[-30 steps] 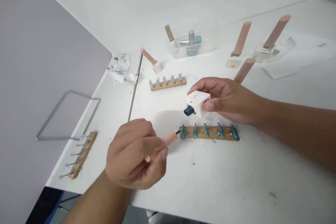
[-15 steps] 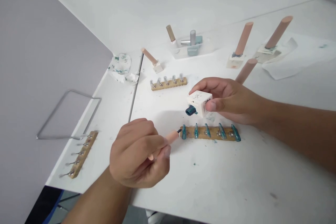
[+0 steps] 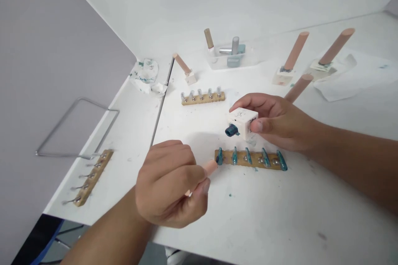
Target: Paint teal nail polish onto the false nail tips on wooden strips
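**Brush tip at the first teal nail**

My left hand is curled around a peach-coloured brush handle, fingers pinched tight on it, and its dark tip touches the leftmost of the teal nail tips on the wooden strip in front of me. That strip lies flat on the white table and carries five teal-painted tips in a row, standing up from it.

My right hand grips a small white cube bottle, thumb on its near face and fingers wrapped over the top. The bottle is tilted on its side, its teal-stained neck pointing left, and it hangs just above and behind the painted strip.

Farther back lies a second wooden strip with five clear unpainted tips. Behind it a small white bottle with a peach cap leans, and a clear tray holds more bottles. To the right stand three tall peach-capped bottles. Crumpled, teal-stained tissue sits at the table's left corner. On the near left edge rests a third strip with bare metal pins, beside a bent wire frame.
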Demonstrator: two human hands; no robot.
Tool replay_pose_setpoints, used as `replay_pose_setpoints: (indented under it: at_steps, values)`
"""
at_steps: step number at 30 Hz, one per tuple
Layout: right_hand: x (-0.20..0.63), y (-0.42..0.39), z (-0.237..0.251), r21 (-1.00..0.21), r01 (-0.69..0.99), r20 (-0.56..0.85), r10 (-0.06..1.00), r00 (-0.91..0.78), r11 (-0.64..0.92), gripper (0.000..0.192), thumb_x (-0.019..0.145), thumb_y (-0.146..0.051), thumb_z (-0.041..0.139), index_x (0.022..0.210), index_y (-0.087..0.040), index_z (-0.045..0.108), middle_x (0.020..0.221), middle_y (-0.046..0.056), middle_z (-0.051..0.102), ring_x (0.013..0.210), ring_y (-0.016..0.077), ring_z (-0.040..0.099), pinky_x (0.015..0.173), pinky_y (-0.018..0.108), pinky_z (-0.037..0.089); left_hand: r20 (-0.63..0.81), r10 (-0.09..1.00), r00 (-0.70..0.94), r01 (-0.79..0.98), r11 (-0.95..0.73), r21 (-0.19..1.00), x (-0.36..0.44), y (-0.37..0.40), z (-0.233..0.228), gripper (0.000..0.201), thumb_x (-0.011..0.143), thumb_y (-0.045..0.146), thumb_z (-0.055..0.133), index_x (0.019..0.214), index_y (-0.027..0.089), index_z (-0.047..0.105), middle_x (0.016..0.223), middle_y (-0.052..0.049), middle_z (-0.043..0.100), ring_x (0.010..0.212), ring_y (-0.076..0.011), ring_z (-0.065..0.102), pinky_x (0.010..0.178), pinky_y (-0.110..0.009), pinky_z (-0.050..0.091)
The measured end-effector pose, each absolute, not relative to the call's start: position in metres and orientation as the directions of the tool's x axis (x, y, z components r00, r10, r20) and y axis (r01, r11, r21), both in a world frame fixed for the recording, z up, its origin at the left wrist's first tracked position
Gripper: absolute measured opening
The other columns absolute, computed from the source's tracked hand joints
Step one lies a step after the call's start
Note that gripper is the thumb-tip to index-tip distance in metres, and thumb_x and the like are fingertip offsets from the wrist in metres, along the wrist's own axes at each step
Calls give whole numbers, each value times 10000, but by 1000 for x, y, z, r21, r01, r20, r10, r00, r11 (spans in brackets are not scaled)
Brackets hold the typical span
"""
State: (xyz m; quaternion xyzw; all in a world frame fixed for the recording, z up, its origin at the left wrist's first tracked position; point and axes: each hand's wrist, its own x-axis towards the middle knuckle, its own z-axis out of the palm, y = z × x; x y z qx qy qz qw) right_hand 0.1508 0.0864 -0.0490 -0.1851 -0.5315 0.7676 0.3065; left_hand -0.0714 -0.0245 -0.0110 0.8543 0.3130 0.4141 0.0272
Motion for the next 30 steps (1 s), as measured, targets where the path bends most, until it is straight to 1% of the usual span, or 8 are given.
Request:
replay_pose_setpoints:
  at_steps: [4, 9, 15, 18, 22, 25, 27, 30]
  values:
    - [151, 86, -49, -924, -284, 49, 659, -751, -255, 253, 738, -328, 847, 954, -253, 738, 874, -7, 717, 785, 123, 674, 759, 271, 570, 671, 566, 478, 525, -797, 298, -71, -24, -10, 245, 661, -22, 566, 816, 168, 554, 520, 76, 372, 434, -83, 341, 421, -281, 230]
    - [150, 86, -47, -927, -273, 31, 674, -738, -256, 280, 708, -340, 867, 940, -249, 738, 852, -14, 716, 777, 121, 672, 746, 267, 569, 688, 576, 442, 521, -789, 326, -71, -24, -11, 240, 674, -16, 577, 825, 170, 560, 519, 80, 348, 430, -80, 326, 409, -277, 218]
    - [151, 86, -49, -922, -291, 55, 653, -755, -258, 241, 747, -304, 844, 954, -241, 739, 828, -20, 713, 746, 102, 672, 741, 243, 576, 694, 579, 428, 524, -785, 332, -70, -25, -11, 271, 636, -37, 563, 816, 164, 545, 534, 78, 338, 446, -83, 329, 409, -283, 212]
    - [151, 87, -49, -917, -297, 57, 651, -757, -265, 240, 751, -289, 841, 961, -231, 740, 821, -16, 708, 738, 98, 669, 723, 229, 578, 692, 579, 430, 505, -790, 347, -71, -27, -10, 239, 646, -28, 572, 799, 155, 550, 532, 79, 337, 446, -78, 320, 423, -286, 194]
    - [151, 87, -49, -911, -303, 55, 648, -760, -278, 248, 743, -287, 847, 957, -222, 740, 829, -18, 711, 756, 91, 670, 727, 209, 574, 669, 588, 455, 509, -788, 347, -76, -28, -7, 267, 630, -40, 568, 814, 153, 551, 550, 74, 378, 453, -80, 348, 419, -280, 241]
    - [151, 87, -50, -911, -305, 62, 641, -765, -276, 241, 756, -285, 838, 968, -223, 739, 835, -22, 710, 766, 85, 669, 738, 205, 569, 649, 595, 474, 539, -779, 321, -79, -28, -6, 298, 624, -45, 562, 831, 168, 538, 547, 81, 368, 451, -83, 358, 400, -269, 249]
    - [151, 87, -50, -914, -306, 65, 647, -760, -266, 247, 756, -289, 837, 973, -221, 739, 835, -19, 710, 762, 91, 668, 734, 218, 570, 665, 603, 441, 559, -764, 322, -79, -29, -10, 293, 633, -37, 561, 830, 178, 535, 536, 86, 351, 448, -83, 348, 398, -268, 242]
    - [151, 86, -50, -912, -309, 61, 656, -752, -268, 253, 744, -287, 844, 965, -219, 741, 829, -14, 710, 753, 103, 670, 720, 234, 575, 695, 637, 335, 598, -713, 366, -79, -31, -17, 179, 704, 36, 555, 782, 195, 526, 525, 77, 341, 443, -81, 315, 412, -273, 223]
